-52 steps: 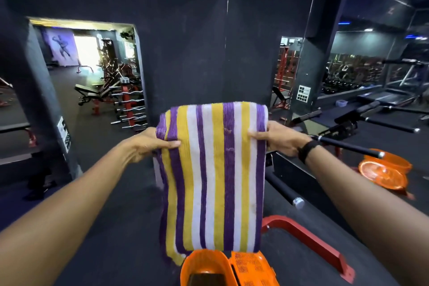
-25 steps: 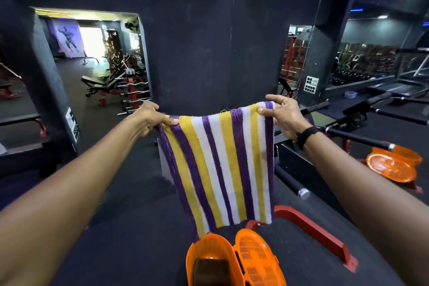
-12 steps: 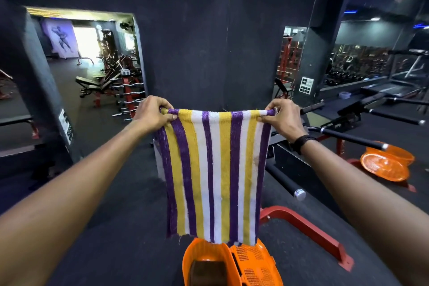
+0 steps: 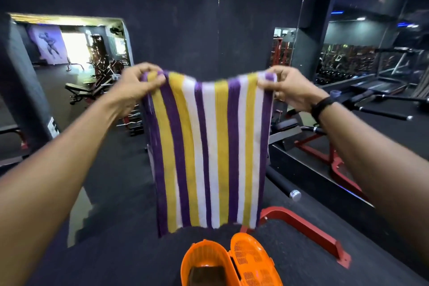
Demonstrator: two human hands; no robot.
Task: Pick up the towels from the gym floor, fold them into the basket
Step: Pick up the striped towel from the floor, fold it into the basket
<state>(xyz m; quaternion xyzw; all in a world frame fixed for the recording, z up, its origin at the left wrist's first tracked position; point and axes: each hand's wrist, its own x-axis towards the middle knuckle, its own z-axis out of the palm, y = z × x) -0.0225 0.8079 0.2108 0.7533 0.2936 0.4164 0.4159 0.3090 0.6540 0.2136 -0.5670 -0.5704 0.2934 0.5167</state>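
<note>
I have both hands up in front of me, arms stretched out, each grip closed on the towel: my left hand pinches the top left corner with the fingers curled over the edge, and my right hand pinches the top right corner the same way, a black band on that wrist. Between the two grips the striped towel hangs straight down, purple, yellow and white stripes running top to bottom, its top edge sagging a little in the middle. Its lower edge hangs clear above the floor, which is dark and carries the rest. Directly below the towel, at the bottom edge of my view, the orange basket stands on the floor with its perforated lid tipped open to the right; something dark lies inside, I cannot tell what. Just right of the basket a red metal frame lies on the floor, and a black bar with a chrome end reaches in above it. Weight benches stand far off through the doorway on the left.
</note>
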